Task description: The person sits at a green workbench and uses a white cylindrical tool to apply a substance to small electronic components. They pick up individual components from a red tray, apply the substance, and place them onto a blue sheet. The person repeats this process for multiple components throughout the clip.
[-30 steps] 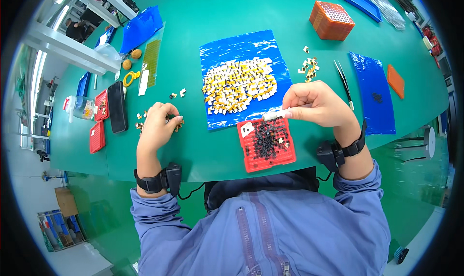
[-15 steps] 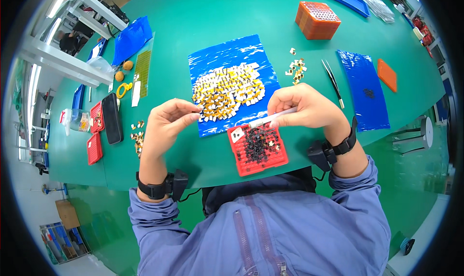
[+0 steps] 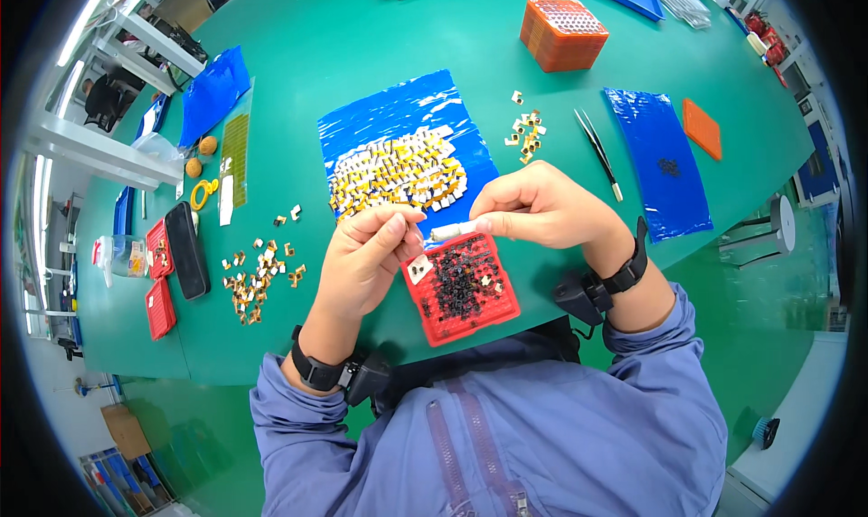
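My right hand [image 3: 547,211] pinches a slim white stick-shaped tool [image 3: 448,233] between thumb and fingers, its tip pointing left over the back edge of a red tray [image 3: 488,323]. My left hand [image 3: 362,256] is closed in a pinch close to that tip; whatever its fingertips hold is too small to make out. Many small black parts [image 3: 459,286] lie in the tray, with a few white-and-gold pieces among them. Just beyond, a blue sheet [image 3: 389,101] bears a dense pile of small white-and-gold pieces [image 3: 398,169].
Loose pieces [image 3: 258,282] lie left of my left hand, others [image 3: 526,137] beyond my right. Tweezers [image 3: 599,155] and a second blue sheet [image 3: 660,169] are at the right. An orange stack [image 3: 562,37] stands farther back; a black case [image 3: 188,250] lies left.
My left hand has come from the pile's near edge rightward and nearer, to the white tool's tip. My right hand keeps the tool over the tray. The whole view has shifted slightly.
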`<act>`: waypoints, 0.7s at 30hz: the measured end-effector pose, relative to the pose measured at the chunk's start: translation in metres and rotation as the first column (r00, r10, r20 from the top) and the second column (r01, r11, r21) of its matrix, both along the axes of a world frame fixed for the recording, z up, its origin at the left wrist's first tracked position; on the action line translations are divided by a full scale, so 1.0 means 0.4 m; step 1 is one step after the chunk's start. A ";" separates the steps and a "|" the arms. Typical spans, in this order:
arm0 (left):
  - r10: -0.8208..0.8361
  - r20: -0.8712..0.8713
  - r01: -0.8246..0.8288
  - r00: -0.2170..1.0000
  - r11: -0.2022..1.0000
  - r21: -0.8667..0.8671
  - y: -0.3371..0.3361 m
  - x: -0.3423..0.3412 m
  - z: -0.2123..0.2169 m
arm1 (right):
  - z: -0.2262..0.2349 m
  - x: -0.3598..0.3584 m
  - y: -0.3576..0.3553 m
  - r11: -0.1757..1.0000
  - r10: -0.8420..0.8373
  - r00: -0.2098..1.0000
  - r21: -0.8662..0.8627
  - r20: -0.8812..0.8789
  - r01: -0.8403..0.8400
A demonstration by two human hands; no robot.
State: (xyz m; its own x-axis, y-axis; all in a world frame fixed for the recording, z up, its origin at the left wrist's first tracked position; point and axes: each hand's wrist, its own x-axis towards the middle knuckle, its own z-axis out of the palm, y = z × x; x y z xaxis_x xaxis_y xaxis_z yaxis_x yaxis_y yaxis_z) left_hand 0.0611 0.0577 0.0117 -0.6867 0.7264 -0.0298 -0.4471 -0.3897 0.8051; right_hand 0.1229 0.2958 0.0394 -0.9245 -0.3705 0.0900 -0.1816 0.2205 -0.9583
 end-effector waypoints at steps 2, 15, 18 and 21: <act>-0.061 0.007 0.061 0.998 0.998 0.021 0.000 0.006 0.004 | -0.002 -0.001 0.000 1.000 -0.002 1.000 0.019 0.005 0.002; -0.181 0.015 0.180 0.983 0.982 0.065 0.006 0.016 -0.014 | -0.020 -0.007 -0.009 0.999 -0.007 0.991 -0.033 -0.134 0.002; -0.194 0.028 0.192 0.981 0.979 0.068 0.006 0.017 -0.015 | -0.011 0.003 -0.015 0.983 0.010 0.992 -0.181 0.122 0.012; -0.210 0.033 0.207 0.977 0.975 0.078 0.007 0.018 -0.014 | -0.016 -0.005 -0.004 0.997 0.074 0.996 -0.029 0.041 -0.073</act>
